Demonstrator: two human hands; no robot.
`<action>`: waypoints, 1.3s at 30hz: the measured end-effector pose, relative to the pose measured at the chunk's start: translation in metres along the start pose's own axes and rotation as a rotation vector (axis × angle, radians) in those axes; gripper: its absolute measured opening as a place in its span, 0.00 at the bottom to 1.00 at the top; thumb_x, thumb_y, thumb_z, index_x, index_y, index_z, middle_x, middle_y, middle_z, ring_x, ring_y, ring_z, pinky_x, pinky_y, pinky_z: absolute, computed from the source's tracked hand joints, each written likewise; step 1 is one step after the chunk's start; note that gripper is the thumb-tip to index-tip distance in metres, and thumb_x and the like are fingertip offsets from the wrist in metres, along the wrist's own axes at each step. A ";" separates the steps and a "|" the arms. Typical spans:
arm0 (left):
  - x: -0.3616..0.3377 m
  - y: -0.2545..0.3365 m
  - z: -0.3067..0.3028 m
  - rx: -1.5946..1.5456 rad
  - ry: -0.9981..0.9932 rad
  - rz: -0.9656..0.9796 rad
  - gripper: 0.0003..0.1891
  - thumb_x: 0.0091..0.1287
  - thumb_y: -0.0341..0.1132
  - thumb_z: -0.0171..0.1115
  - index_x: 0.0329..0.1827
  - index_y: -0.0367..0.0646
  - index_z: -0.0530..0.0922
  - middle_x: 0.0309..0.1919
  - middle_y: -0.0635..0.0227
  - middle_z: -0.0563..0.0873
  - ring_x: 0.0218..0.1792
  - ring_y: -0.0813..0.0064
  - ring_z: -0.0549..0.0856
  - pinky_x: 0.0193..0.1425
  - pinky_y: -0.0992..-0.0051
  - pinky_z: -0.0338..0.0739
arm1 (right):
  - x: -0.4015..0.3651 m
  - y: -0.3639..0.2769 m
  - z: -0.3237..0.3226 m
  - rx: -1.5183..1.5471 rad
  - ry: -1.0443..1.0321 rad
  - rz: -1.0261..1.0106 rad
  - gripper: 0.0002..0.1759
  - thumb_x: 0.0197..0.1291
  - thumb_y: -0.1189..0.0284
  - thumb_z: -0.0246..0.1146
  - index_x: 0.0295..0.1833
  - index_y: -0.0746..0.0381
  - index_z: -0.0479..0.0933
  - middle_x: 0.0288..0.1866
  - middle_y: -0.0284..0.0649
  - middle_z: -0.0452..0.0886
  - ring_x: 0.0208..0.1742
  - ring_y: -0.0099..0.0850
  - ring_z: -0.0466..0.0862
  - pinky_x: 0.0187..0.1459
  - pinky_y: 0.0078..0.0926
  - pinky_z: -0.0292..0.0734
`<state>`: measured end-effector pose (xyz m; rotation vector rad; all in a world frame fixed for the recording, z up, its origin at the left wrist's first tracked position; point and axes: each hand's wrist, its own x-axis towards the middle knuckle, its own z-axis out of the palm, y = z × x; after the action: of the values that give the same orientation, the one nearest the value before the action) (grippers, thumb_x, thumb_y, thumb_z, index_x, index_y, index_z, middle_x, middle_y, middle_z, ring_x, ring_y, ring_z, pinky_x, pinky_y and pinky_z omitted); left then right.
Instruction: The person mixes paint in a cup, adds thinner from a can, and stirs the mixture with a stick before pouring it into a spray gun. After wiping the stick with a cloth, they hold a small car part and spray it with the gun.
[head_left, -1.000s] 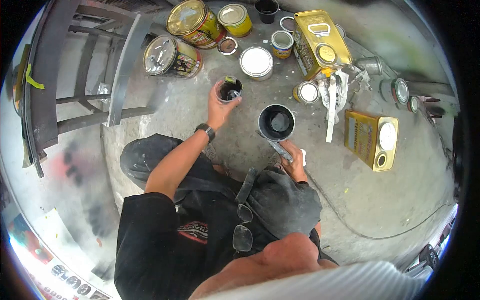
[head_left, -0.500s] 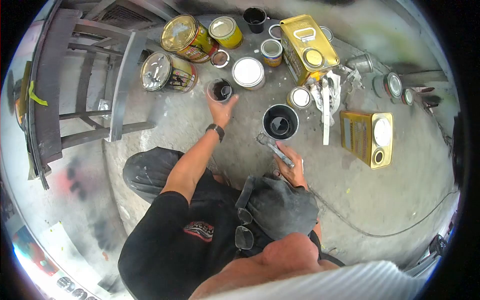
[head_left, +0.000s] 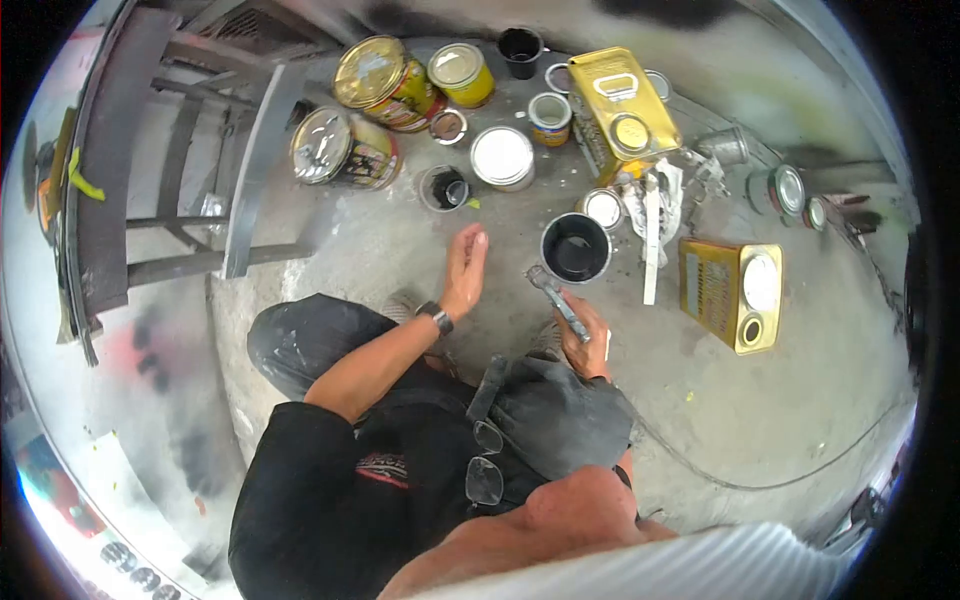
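A small clear cup [head_left: 443, 188] with dark contents stands on the floor, and my left hand [head_left: 465, 268] is just below it in the view, not touching it. That hand is empty, its fingers extended and side by side. My right hand [head_left: 586, 335] is wrapped round the handle of a paint-stained brush [head_left: 557, 303], whose head points up and left. Just above the brush is a larger pot [head_left: 575, 247] of dark, glossy liquid. A white-lidded can [head_left: 503, 158] stands between the cup and the pot, farther back.
Yellow tins [head_left: 388, 82] stand at the back left beside a grey chair frame [head_left: 255, 170]. A gold canister [head_left: 622, 110], stained rags and a white stick [head_left: 651, 245] are at the back right. Another gold canister [head_left: 732, 290] stands right. A cable [head_left: 740, 486] crosses the floor.
My left hand has let go of the clear cup and drawn back toward my body. The cup now stands on the floor. My right hand still holds the brush.
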<state>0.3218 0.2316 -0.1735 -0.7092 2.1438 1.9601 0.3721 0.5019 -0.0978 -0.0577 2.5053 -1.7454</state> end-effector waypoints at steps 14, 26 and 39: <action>-0.034 0.153 0.068 0.224 -0.487 0.521 0.47 0.46 0.41 0.92 0.70 0.37 0.77 0.63 0.57 0.84 0.66 0.62 0.83 0.73 0.61 0.77 | 0.004 -0.012 -0.020 0.103 -0.378 0.101 0.27 0.65 0.68 0.73 0.68 0.65 0.80 0.63 0.54 0.85 0.65 0.52 0.84 0.65 0.45 0.78; -0.034 0.260 0.247 0.385 -0.854 1.201 0.26 0.62 0.47 0.78 0.61 0.46 0.84 0.65 0.61 0.82 0.60 0.56 0.82 0.66 0.57 0.74 | -0.031 0.015 -0.013 0.106 -0.091 0.287 0.22 0.67 0.66 0.72 0.62 0.65 0.83 0.57 0.55 0.89 0.58 0.56 0.88 0.59 0.45 0.82; -0.017 0.268 0.302 0.502 -0.933 1.040 0.31 0.56 0.47 0.80 0.60 0.49 0.80 0.53 0.59 0.81 0.62 0.56 0.79 0.66 0.55 0.72 | -0.030 0.013 -0.015 0.085 -0.079 0.302 0.21 0.69 0.67 0.71 0.62 0.67 0.83 0.56 0.61 0.88 0.58 0.59 0.87 0.60 0.46 0.81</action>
<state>0.1591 0.5375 0.0337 1.3547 2.2295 1.3402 0.4009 0.5228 -0.1038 0.2397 2.2430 -1.6861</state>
